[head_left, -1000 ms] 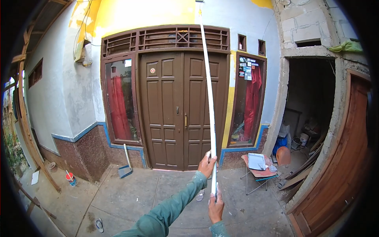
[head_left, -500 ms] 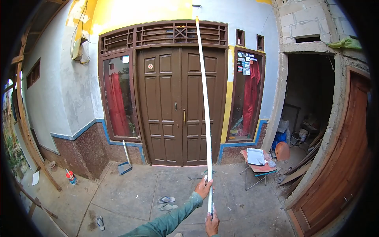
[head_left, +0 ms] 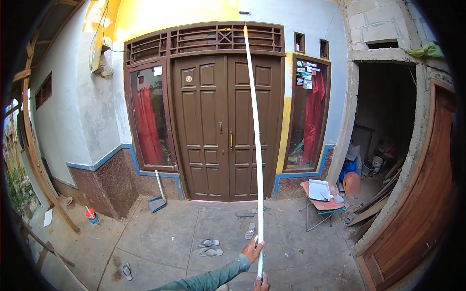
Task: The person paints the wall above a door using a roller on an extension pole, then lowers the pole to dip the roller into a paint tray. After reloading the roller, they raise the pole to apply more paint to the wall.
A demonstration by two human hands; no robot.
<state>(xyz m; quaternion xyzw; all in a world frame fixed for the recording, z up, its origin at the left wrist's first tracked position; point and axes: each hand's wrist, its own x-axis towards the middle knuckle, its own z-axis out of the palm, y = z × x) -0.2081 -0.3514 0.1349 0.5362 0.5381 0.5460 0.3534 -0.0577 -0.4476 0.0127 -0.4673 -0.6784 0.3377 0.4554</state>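
Observation:
My left hand (head_left: 252,250), at the end of a green sleeve, wraps round a long white extension pole (head_left: 256,126). Lower down, at the bottom edge of the view, my right hand (head_left: 262,282) grips the same pole near its lower end; part of this hand is cut off. The pole rises steeply in front of the brown double door (head_left: 201,121) to an orange tip. Beyond that tip, a paint roller (head_left: 244,12) lies against the upper wall, where the yellow paint (head_left: 184,10) borders the pale wall (head_left: 310,19).
A paint tray (head_left: 319,190) rests on a small folding table (head_left: 323,203) at the right. Sandals (head_left: 210,252) lie on the concrete floor near my hands. A dustpan (head_left: 157,203) and a red paint pot (head_left: 91,216) stand left. Boards (head_left: 371,213) lean by the dark doorway.
The roller has come down slightly along the yellow edge. Both hands and the pole sit lower in view, and the whole scene has shifted a little to the right.

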